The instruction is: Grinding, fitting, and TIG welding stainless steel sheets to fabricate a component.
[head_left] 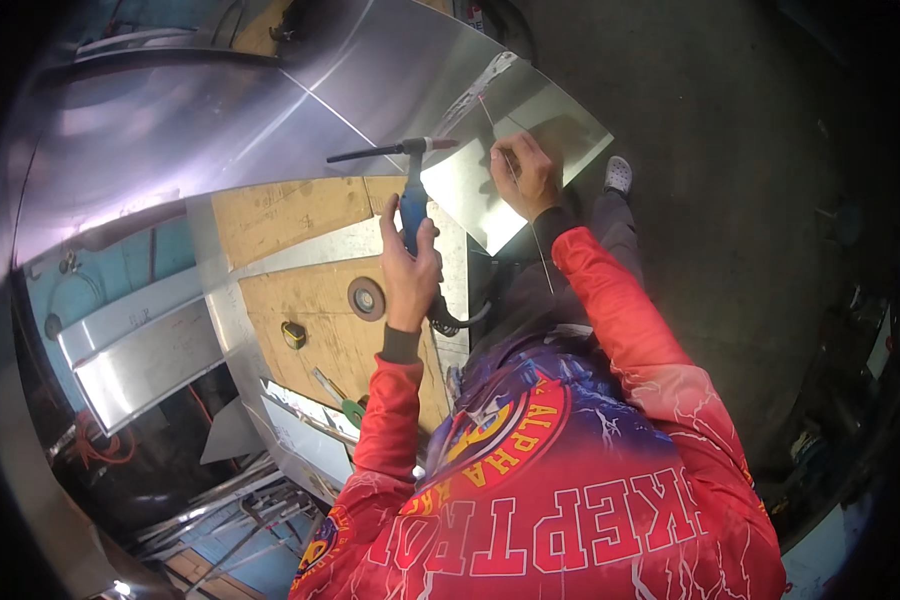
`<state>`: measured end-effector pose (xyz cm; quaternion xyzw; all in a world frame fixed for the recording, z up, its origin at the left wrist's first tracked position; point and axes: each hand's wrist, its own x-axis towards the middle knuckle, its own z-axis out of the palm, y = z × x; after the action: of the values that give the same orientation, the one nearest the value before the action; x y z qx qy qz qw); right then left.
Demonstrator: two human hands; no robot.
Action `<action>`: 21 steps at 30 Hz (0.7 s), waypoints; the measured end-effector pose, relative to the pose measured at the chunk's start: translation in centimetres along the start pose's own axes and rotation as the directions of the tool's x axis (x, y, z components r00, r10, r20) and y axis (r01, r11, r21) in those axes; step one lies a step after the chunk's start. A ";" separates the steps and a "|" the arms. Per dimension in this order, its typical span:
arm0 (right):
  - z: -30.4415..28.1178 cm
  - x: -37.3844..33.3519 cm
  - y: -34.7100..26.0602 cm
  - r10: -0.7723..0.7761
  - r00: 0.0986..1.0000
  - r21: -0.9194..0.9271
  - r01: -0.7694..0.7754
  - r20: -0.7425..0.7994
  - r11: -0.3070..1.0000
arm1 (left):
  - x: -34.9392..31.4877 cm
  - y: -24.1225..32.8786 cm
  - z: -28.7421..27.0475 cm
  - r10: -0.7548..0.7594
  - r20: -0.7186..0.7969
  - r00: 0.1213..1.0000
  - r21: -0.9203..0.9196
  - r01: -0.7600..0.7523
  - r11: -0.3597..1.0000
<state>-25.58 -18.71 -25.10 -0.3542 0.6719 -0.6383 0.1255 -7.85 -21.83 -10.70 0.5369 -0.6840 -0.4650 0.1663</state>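
My left hand [410,280] is wrapped round the blue handle of a TIG welding torch [413,212]. The torch stands nearly upright in view, its long black back cap pointing left and its reddish nozzle pointing right. Above a shiny metal sheet [480,205], my right hand [528,178] pinches a thin filler rod [542,262]. One end of the rod trails down past my wrist; the other reaches up and left over the metal. A large bent sheet-metal piece [220,125] with a straight seam line spreads across the upper left. The torch nozzle looks apart from the rod.
On the wooden boards [300,225] lie a round abrasive disc [367,298], a yellow-and-black tape measure [293,334] and a green-ended tool [353,412]. Metal offcuts [150,365] and several bars [240,510] are at lower left. Dark floor [730,220] lies on the right.
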 end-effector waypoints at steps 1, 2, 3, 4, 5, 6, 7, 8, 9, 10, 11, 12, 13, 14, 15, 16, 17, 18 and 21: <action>0.0 0.0 0.0 0.018 1.000 0.001 -0.018 0.010 1.000 | -0.9 -0.2 0.4 -0.013 -0.005 1.000 -0.059 0.013 0.998; -0.1 -0.1 0.0 0.011 1.000 0.007 -0.011 0.022 1.000 | -1.6 -0.7 0.9 -0.019 -0.018 1.000 -0.078 0.018 0.997; -0.6 -0.1 -0.3 0.017 0.999 0.018 -0.018 0.047 1.000 | -2.3 -0.5 1.6 -0.046 -0.031 0.998 -0.117 0.043 0.992; -0.6 -0.1 -0.5 0.019 0.997 0.032 -0.021 0.075 0.999 | -2.6 -1.8 2.1 -0.014 -0.053 0.998 -0.121 0.007 0.993; -0.7 -0.1 -0.8 0.009 0.996 0.038 -0.012 0.088 0.999 | -2.8 -3.0 2.7 0.018 -0.076 0.997 -0.125 -0.027 0.992; -0.9 -0.1 -0.8 -0.019 0.994 0.026 0.017 0.104 1.000 | -3.5 -1.6 3.2 -0.068 -0.066 0.996 -0.223 0.052 0.973; -1.2 -0.2 -0.7 -0.047 0.991 0.013 0.046 0.122 0.999 | -3.9 -1.4 3.7 -0.072 -0.072 0.995 -0.228 0.054 0.972; -1.5 -0.4 -0.7 -0.049 0.990 0.013 0.048 0.131 0.999 | -4.3 -1.3 4.2 -0.099 -0.100 0.990 -0.237 0.073 0.969; -1.5 -0.2 -1.1 -0.022 0.990 0.043 0.016 0.141 0.999 | -4.5 -1.1 4.2 -0.124 -0.127 0.984 -0.245 0.090 0.965; -1.7 -0.1 -1.4 0.006 0.988 0.070 -0.017 0.153 0.997 | -4.8 -1.2 4.3 -0.146 -0.141 0.979 -0.285 0.101 0.953; -2.4 -0.3 -1.7 0.006 0.987 0.064 -0.016 0.161 0.998 | -5.1 -1.5 4.2 -0.152 -0.142 0.978 -0.293 0.105 0.950; -4.2 -0.6 -2.6 0.019 0.994 0.111 -0.031 0.109 0.993 | -5.6 -1.8 4.0 -0.154 -0.168 0.974 -0.333 0.091 0.938; -6.1 -1.2 -3.2 0.034 0.997 0.152 -0.043 0.063 0.987 | -6.2 -2.3 3.8 -0.163 -0.194 0.967 -0.378 0.080 0.922; -7.8 -2.3 -3.3 0.108 0.993 0.152 -0.113 0.043 0.982 | -6.7 -2.9 3.3 -0.158 -0.216 0.963 -0.384 0.065 0.921; -10.0 -3.0 -4.1 0.180 0.984 0.227 -0.177 0.005 0.958 | -7.5 -2.7 2.6 -0.152 -0.247 0.957 -0.360 0.055 0.931; -11.9 -3.3 -3.5 0.205 0.978 0.195 -0.196 -0.026 0.961 | -7.8 -3.4 2.2 -0.123 -0.304 0.945 -0.306 0.026 0.952; -13.8 -4.9 -2.9 0.239 0.969 0.162 -0.226 -0.062 0.961 | -8.4 -3.0 1.8 -0.130 -0.324 0.937 -0.331 0.016 0.944; -15.1 -5.9 -2.1 0.353 0.928 0.200 -0.327 -0.117 0.924 | -8.7 -4.0 1.1 -0.122 -0.356 0.926 -0.296 0.012 0.955; -15.6 -7.1 0.4 0.543 0.799 0.211 -0.502 -0.259 0.839 | -9.8 -4.7 -0.2 -0.177 -0.423 0.889 -0.377 0.005 0.926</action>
<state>-30.26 -2.22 -25.10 -0.0417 0.7109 -0.6687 0.2136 -1.39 -13.18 -11.80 0.6211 -0.5020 -0.4548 0.3942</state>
